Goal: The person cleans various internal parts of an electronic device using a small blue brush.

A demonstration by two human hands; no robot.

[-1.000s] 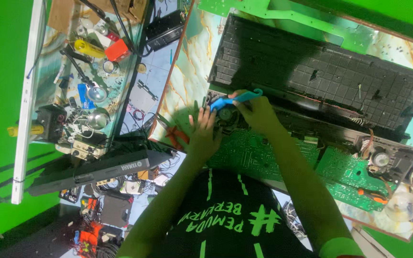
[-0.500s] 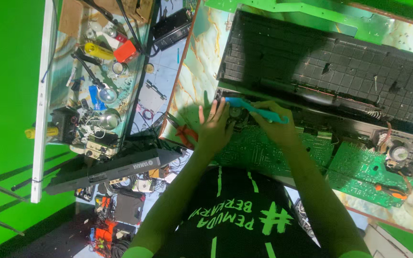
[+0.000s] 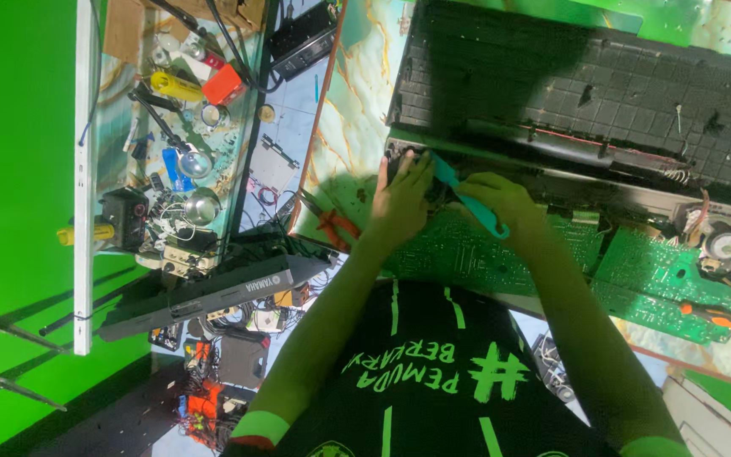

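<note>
My left hand presses with its fingers on the near-left corner of an opened black keyboard casing, fingers spread and holding nothing. My right hand grips a blue-handled tool that looks like a screwdriver. The tool slants up-left, and its tip meets the casing edge right beside my left fingertips. Under both hands lies a green circuit board on the marbled table.
Red-handled pliers lie left of my left wrist. A second green board, an orange-handled screwdriver and a round speaker are at the right. A cluttered tool shelf and another black keyboard stand at the left.
My right hand has swung the blue tool from lying flat above the hands to slanting down onto the casing edge. The left hand stays at the same corner.
</note>
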